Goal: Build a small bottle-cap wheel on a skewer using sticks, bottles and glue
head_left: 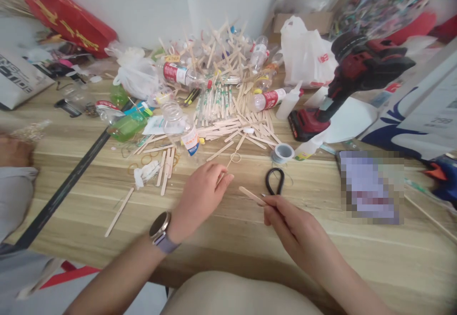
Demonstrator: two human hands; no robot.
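Note:
My right hand pinches a flat wooden craft stick between thumb and fingers, its free end pointing left. Just beyond it lie black-handled scissors, partly hidden by the hand. My left hand, below a watch on the wrist, has thumb and forefinger drawn close together. At its fingertips shows a thin tan loop that looks like a rubber band; the part at the fingers is hard to make out. More loose craft sticks lie beyond the left hand, beside a crumpled white tissue.
A pile of craft sticks and plastic bottles fills the back. To the right are a roll of tape, a glue bottle, a cordless drill and a blurred-out phone-like object. Another person's arm rests at left.

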